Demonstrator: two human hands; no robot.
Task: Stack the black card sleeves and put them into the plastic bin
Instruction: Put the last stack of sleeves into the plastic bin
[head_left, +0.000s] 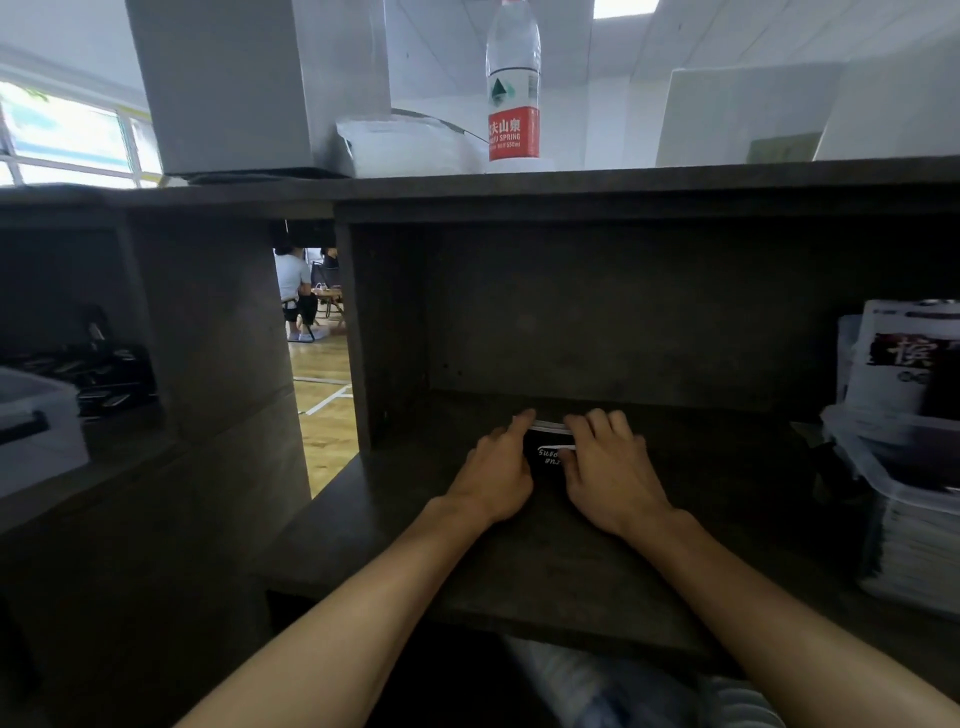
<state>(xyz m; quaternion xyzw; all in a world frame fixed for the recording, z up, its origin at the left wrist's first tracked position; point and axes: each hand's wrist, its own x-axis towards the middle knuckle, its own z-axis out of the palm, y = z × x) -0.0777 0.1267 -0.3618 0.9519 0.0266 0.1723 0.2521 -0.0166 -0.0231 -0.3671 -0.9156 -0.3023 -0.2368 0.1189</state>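
Observation:
A small stack of black card sleeves (551, 453) with white lettering lies on the dark desk, in the middle of the open cubby. My left hand (497, 473) holds its left side, the forefinger reaching along the far edge. My right hand (609, 470) grips its right side, fingers curled over the far edge and thumb at the near side. Most of the stack is hidden by both hands. A clear plastic bin (883, 467) stands at the right edge of the desk with printed papers in it.
The dark desk surface (467, 561) ends in a front edge close to me. A shelf overhead carries a water bottle (513, 88) and a grey box (234, 83). At the left another clear bin (36, 426) sits by black items (104, 374). Seated people show through the gap.

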